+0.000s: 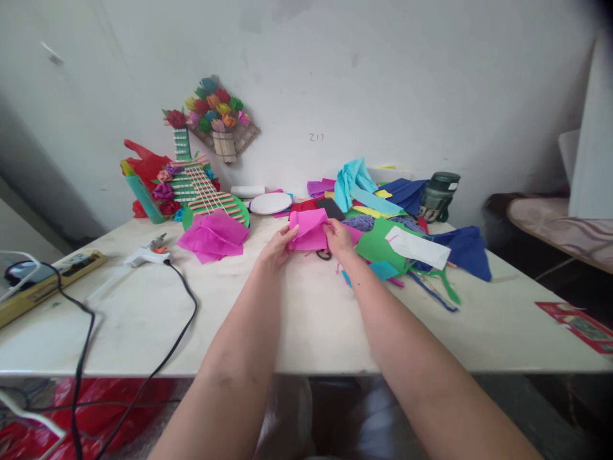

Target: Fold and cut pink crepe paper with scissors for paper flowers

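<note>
Between my two hands, just above the table, is a folded piece of pink paper. My left hand is closed on its left edge. At the paper's right edge, my right hand pinches it near the top corner. Partly hidden under the paper is a dark ring, perhaps a scissors handle. Left of my hands lies a loose pile of magenta paper. Green paper and a white paper strip lie to the right of my right hand.
A white glue gun with a black cord lies left, near a yellow power strip. Behind stand a guitar-shaped craft and a stick-and-paper flower piece. Coloured scraps, blue cloth-like paper and a dark green bottle occupy the right.
</note>
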The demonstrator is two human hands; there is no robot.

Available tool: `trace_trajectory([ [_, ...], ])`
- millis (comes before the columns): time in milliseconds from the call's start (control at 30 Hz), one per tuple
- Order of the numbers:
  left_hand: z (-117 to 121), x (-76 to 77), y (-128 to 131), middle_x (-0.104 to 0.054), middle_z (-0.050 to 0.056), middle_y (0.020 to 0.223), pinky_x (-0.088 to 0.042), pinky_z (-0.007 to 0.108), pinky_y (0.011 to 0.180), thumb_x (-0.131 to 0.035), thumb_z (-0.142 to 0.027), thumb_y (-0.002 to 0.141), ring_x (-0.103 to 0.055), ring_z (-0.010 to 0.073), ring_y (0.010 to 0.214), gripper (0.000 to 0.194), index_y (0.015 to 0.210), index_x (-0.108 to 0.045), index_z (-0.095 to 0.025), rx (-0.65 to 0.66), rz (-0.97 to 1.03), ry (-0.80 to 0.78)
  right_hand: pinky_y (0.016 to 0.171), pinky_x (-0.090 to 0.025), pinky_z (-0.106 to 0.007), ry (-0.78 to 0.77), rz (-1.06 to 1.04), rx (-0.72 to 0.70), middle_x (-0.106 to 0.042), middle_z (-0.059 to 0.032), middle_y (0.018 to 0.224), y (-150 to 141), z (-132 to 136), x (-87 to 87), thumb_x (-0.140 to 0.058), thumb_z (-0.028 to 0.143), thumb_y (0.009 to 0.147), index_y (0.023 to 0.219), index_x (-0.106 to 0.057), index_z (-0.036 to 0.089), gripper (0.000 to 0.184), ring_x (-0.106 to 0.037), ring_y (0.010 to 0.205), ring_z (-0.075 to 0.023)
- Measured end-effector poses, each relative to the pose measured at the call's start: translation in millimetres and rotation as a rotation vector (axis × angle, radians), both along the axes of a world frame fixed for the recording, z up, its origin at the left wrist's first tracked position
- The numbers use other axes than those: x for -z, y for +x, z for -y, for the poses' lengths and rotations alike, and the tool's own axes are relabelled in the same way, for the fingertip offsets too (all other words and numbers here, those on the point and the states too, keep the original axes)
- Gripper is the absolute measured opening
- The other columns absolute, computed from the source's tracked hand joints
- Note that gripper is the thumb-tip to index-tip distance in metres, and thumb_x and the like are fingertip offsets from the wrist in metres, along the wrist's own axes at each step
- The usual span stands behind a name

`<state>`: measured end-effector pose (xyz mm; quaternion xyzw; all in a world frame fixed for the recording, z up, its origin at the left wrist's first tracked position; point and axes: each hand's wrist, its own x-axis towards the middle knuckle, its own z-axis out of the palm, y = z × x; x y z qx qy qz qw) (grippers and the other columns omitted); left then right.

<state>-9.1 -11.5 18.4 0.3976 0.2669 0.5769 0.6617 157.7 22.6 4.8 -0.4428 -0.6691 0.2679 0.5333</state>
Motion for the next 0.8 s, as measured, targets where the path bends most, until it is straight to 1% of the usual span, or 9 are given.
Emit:
trace_trajectory([
  [67, 1.3, 0.3, -2.7, -0.068, 0.008, 0.090, -0.052, 0.030, 0.077, -0.075, -0.018, 0.063, -0.065, 0.0196, 0.086, 0.040, 0.101, -0.061, -0.015, 0.071, -0.006, 0.036, 0.062, -0.047, -0.032, -0.017, -0.026, 0.077, -0.062, -0.0059, 0.080, -0.3, -0.1, 0.5, -0.046, 0.034, 0.080, 0.098, -0.060, 0.019, 0.027, -0.059, 0.066, -0.0188],
  [133, 2.8, 0.4, -5.6, -0.067, 0.009, 0.096, -0.052, 0.034, 0.080, -0.075, -0.018, 0.062, -0.064, 0.0215, 0.092, 0.046, 0.105, -0.059, -0.017, 0.142, 0.005, 0.065, 0.059, -0.046, -0.031, -0.040, -0.037, 0.116, -0.060, -0.0047, 0.077, -1.0, 0.4, 0.5, -0.046, 0.034, 0.080, 0.096, -0.059, 0.019, 0.026, -0.057, 0.059, -0.0170],
  [200, 4.7, -0.2, -8.1, -0.066, 0.010, 0.100, -0.051, 0.038, 0.083, -0.074, -0.018, 0.063, -0.062, 0.0231, 0.096, 0.048, 0.108, -0.058, -0.018, 0.180, 0.014, 0.076, 0.054, -0.044, -0.029, -0.065, -0.041, 0.107, -0.057, -0.0016, 0.069, -1.5, 1.6, 0.3, -0.045, 0.034, 0.080, 0.096, -0.058, 0.019, 0.026, -0.053, 0.050, -0.0145],
  [267, 6.3, -1.1, -9.9, -0.065, 0.010, 0.102, -0.049, 0.041, 0.085, -0.072, -0.014, 0.064, -0.062, 0.0237, 0.098, 0.048, 0.110, -0.057, -0.019, 0.186, 0.005, 0.057, 0.047, -0.041, -0.026, -0.089, -0.046, 0.073, -0.053, 0.0020, 0.061, -1.6, 3.4, 0.0, -0.043, 0.033, 0.081, 0.095, -0.056, 0.020, 0.024, -0.049, 0.042, -0.0123],
  [367, 6.1, -0.8, -11.5, -0.066, 0.010, 0.100, -0.048, 0.044, 0.087, -0.068, -0.004, 0.064, -0.063, 0.0231, 0.095, 0.049, 0.110, -0.057, -0.017, 0.186, -0.025, 0.003, 0.042, -0.037, -0.023, -0.104, -0.051, 0.045, -0.047, 0.0050, 0.053, -1.2, 5.5, -0.4, -0.043, 0.032, 0.081, 0.089, -0.055, 0.020, 0.019, -0.047, 0.038, -0.0113],
  [433, 3.8, 1.3, -12.0, -0.066, 0.010, 0.097, -0.049, 0.044, 0.087, -0.065, 0.000, 0.064, -0.064, 0.0226, 0.092, 0.046, 0.107, -0.059, -0.014, 0.197, -0.049, -0.016, 0.042, -0.037, -0.023, -0.107, -0.055, 0.044, -0.045, 0.0053, 0.052, -1.1, 5.6, -0.5, -0.043, 0.032, 0.081, 0.087, -0.055, 0.021, 0.017, -0.046, 0.038, -0.0114],
  [500, 0.8, 4.0, -12.1, -0.067, 0.011, 0.094, -0.050, 0.043, 0.086, -0.063, 0.001, 0.066, -0.064, 0.0220, 0.091, 0.040, 0.104, -0.061, -0.012, 0.203, -0.070, -0.018, 0.044, -0.038, -0.023, -0.096, -0.064, 0.055, -0.048, 0.0043, 0.055, -1.0, 4.5, -0.1, -0.044, 0.032, 0.081, 0.086, -0.055, 0.021, 0.017, -0.046, 0.041, -0.0117],
  [667, -2.3, 7.4, -11.5, -0.068, 0.011, 0.086, -0.052, 0.038, 0.084, -0.064, -0.001, 0.068, -0.065, 0.0214, 0.086, 0.030, 0.096, -0.064, -0.010, 0.187, -0.098, -0.003, 0.058, -0.044, -0.025, 0.000, -0.096, 0.128, -0.059, -0.0012, 0.072, 0.9, -1.7, 2.2, -0.047, 0.032, 0.076, 0.081, -0.056, 0.019, 0.016, -0.054, 0.064, -0.0147],
  [800, -1.3, 5.9, -9.5, -0.069, 0.011, 0.081, -0.053, 0.032, 0.076, -0.066, -0.003, 0.066, -0.066, 0.0183, 0.073, 0.023, 0.089, -0.066, -0.009, 0.176, -0.131, -0.019, 0.063, -0.045, -0.026, 0.002, -0.115, 0.104, -0.060, -0.0014, 0.070, 2.0, -6.3, 4.1, -0.051, 0.033, 0.074, 0.078, -0.056, 0.018, 0.016, -0.056, 0.070, -0.0159],
])
